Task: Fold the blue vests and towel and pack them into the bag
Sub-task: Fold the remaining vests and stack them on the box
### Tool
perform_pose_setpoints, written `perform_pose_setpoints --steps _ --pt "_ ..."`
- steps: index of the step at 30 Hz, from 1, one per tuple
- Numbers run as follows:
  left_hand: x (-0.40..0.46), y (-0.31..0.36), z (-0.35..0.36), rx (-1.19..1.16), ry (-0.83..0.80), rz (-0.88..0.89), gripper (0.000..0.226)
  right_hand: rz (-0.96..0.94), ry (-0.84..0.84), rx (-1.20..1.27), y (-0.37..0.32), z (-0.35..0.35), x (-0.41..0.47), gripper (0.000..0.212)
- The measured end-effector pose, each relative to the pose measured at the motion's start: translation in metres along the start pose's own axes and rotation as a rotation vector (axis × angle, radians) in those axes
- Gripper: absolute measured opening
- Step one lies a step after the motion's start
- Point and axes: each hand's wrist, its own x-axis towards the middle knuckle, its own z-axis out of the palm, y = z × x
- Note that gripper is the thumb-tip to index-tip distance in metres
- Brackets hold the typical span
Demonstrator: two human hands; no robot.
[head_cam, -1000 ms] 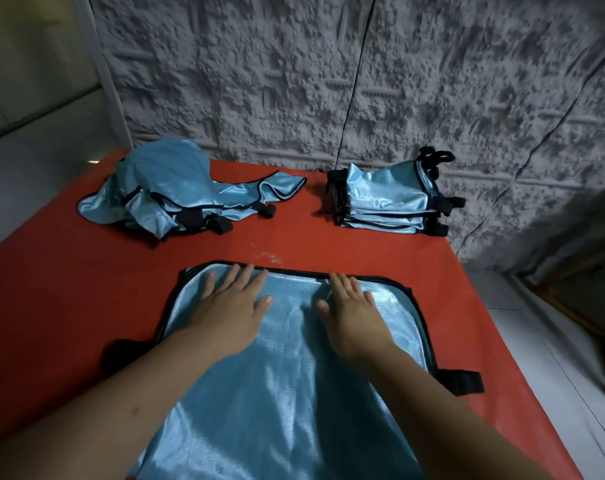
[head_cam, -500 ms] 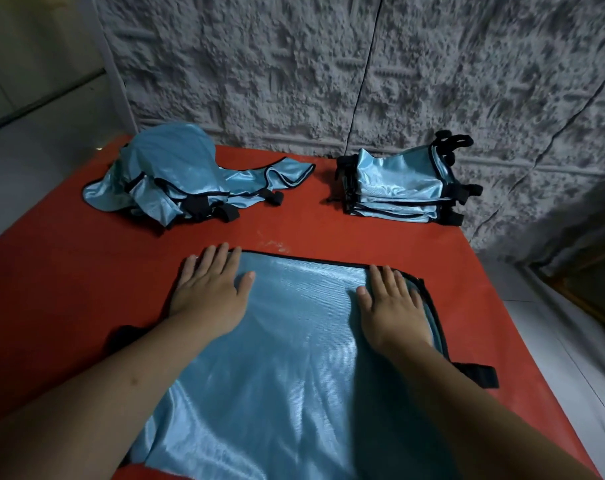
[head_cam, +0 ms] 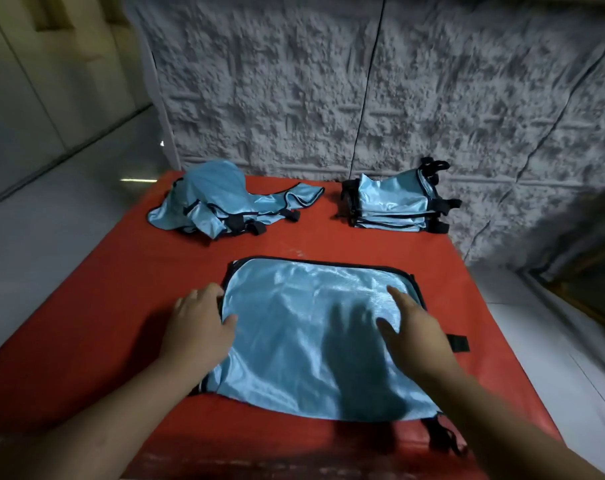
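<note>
Red-covered table (head_cam: 328, 244) is carrying a flat shiny blue vest with black trim (head_cam: 304, 327) near its front edge, folded blue vests (head_cam: 394, 206) stacked at back right, crumpled ones (head_cam: 225, 202) back left; left hand (head_cam: 199, 327) is gripping the flat vest's left edge, right hand (head_cam: 415, 327) lying on it, fingers relaxed.

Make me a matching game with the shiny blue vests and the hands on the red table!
Things:
1. neat stack of folded shiny blue vests
2. crumpled heap of shiny blue vests
3. flat shiny blue vest with black trim
4. left hand

Places:
A. at the flat vest's left edge
B. far left of the red table
C. spread in the middle, nearest the person
D. far right, by the grey wall

Pairs: 1-D, 2-B, 3-C, 4-A
</note>
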Motion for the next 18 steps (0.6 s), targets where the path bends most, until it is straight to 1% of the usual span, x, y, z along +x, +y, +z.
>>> perform_pose_setpoints --steps 1,2,4,5,6,8,9,10,11,12,14,18 --pt "-0.009 -0.011 -0.006 -0.008 -0.012 -0.039 0.027 0.068 0.049 0.042 0.005 -0.010 -0.006 0.060" --pt "-0.018 -0.020 -0.007 -0.019 -0.049 -0.081 0.025 0.148 0.079 0.072 0.009 -0.019 -0.012 0.052" --pt "-0.038 -0.033 -0.007 -0.030 -0.157 -0.163 0.032 0.258 0.104 0.069 0.016 -0.033 -0.029 0.027" --pt "-0.045 -0.038 -0.007 -0.020 -0.190 -0.181 0.039 0.297 0.119 0.061 0.020 -0.039 -0.039 0.013" --pt "-0.052 -0.042 -0.007 -0.012 -0.216 -0.189 0.045 0.348 0.121 0.077 0.023 -0.045 -0.051 0.004" --pt "-0.063 -0.047 -0.008 -0.038 -0.249 -0.193 0.045 0.461 0.103 0.139 0.035 -0.052 -0.076 0.007" --pt "-0.063 -0.054 -0.008 -0.069 -0.263 -0.209 0.043 0.492 0.071 0.148 0.040 -0.047 -0.082 0.013" --pt "-0.065 -0.059 -0.007 -0.109 -0.279 -0.207 0.039 0.517 0.015 0.135 0.047 -0.044 -0.089 0.021" --pt "-0.068 -0.062 -0.005 -0.152 -0.292 -0.202 0.034 0.535 -0.052 0.132 0.051 -0.041 -0.096 0.024" --pt "-0.071 -0.064 -0.003 -0.204 -0.304 -0.203 0.029 0.550 -0.101 0.166 0.055 -0.035 -0.101 0.023" --pt "-0.077 -0.059 -0.004 -0.297 -0.325 -0.233 0.023 0.554 -0.150 0.233 0.059 -0.028 -0.107 0.021" --pt "-0.080 -0.047 0.002 -0.361 -0.299 -0.243 0.019 0.483 -0.117 0.237 0.060 -0.015 -0.109 0.026"
